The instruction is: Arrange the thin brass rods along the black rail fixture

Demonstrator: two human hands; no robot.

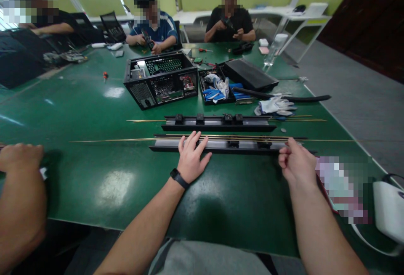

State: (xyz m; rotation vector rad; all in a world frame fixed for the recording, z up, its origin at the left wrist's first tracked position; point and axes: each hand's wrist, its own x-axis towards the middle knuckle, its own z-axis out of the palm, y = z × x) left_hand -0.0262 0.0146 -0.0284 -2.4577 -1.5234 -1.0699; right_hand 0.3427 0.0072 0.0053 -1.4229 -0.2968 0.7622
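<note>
Across the table in front of me lies a long black channel strip (176,143) with a pale inside and small black blocks in it. Several thin gold-coloured rods (132,139) run along it and stick out past both ends. My left hand (192,157) rests with spread fingers over the middle of the strip and the rods. At the strip's right end, my right hand (298,161) is closed in a pinch beside the rods; what sits between its fingertips is hidden. Behind is a second black channel strip (214,121), with blocks and rods of its own.
Behind the strips stand an open black computer case (170,92) and a black tray (203,98) holding gloves. White gloves (274,106) lie near a black tube (303,98). On the right are a phone-like object (341,186) and a white device (388,210). Another person's arm (22,182) is at left; several people sit around.
</note>
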